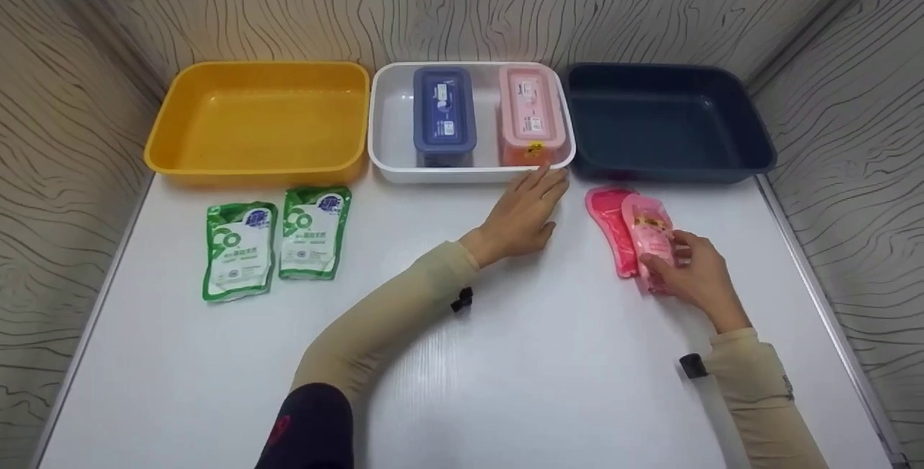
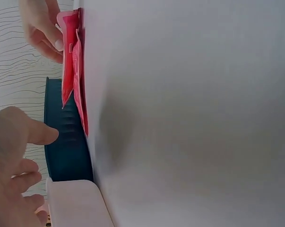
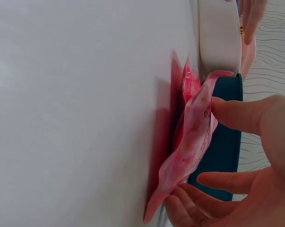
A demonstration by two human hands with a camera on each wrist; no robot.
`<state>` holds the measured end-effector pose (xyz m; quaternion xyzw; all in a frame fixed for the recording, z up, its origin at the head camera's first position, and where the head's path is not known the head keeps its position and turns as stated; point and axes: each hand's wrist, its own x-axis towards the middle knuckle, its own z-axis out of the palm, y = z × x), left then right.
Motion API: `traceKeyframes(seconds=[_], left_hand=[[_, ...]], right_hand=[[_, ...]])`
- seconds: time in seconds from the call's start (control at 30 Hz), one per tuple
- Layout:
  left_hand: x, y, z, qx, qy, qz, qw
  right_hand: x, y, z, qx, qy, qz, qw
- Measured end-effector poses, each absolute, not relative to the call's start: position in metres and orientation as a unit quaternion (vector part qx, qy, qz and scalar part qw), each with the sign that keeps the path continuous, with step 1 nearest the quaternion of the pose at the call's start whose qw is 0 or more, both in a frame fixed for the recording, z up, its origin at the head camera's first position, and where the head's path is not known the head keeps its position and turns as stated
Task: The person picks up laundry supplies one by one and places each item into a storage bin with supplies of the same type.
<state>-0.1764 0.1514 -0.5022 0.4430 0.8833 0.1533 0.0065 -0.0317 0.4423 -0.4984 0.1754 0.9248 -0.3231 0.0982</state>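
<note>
My right hand (image 1: 696,270) pinches a light pink packet (image 1: 653,231) between thumb and fingers. In the right wrist view that packet (image 3: 194,127) stands tilted, its far side partly hidden. A darker pink packet (image 1: 613,227) lies on the table, partly under it. At the front rim of the white tray (image 1: 462,176), my left hand (image 1: 523,213) has its fingers extended and nothing in its grasp. Its fingertips are close to a pink-lidded box (image 1: 530,104) in that tray; whether they touch it, I cannot tell. A blue-lidded box (image 1: 444,108) stands in the same tray.
To the left of the white tray is a yellow tray (image 1: 260,123); to its right, a dark blue tray (image 1: 664,123). Two green and white pouches (image 1: 242,252) lie in front of the yellow one. Patterned walls (image 1: 462,7) enclose the table.
</note>
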Motion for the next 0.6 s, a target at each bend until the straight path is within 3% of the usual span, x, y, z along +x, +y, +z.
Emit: traceKeyframes(seconds=[0.37,0.6], left_hand=[[-0.189,0.189,-0.499,0.424,0.901,0.085,0.038],[-0.196,0.204,-0.499,0.42,0.905,0.054,0.044]], right_hand=[[-0.025,0.453,-0.496,0.231,0.91,-0.308,0.154],[-0.02,0.454,-0.502,0.244,0.904,-0.315,0.156]])
